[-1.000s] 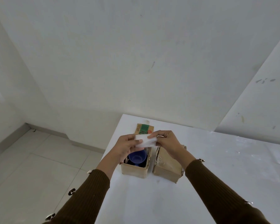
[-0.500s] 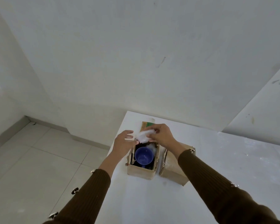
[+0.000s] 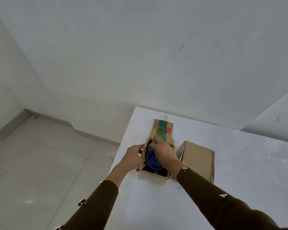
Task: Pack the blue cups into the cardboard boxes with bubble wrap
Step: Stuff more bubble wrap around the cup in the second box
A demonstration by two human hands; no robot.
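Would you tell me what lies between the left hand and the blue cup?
Only the left wall of the open cardboard box, which the left hand holds; the head view shows it.

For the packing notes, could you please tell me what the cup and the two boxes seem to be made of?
The cup: likely plastic, smooth, evenly blue, slight sheen; glazed ceramic is possible. The open box: matt brown corrugated cardboard, layered worn edges, green print on its flap. The closed box: the same plain brown cardboard, frayed at the edges.
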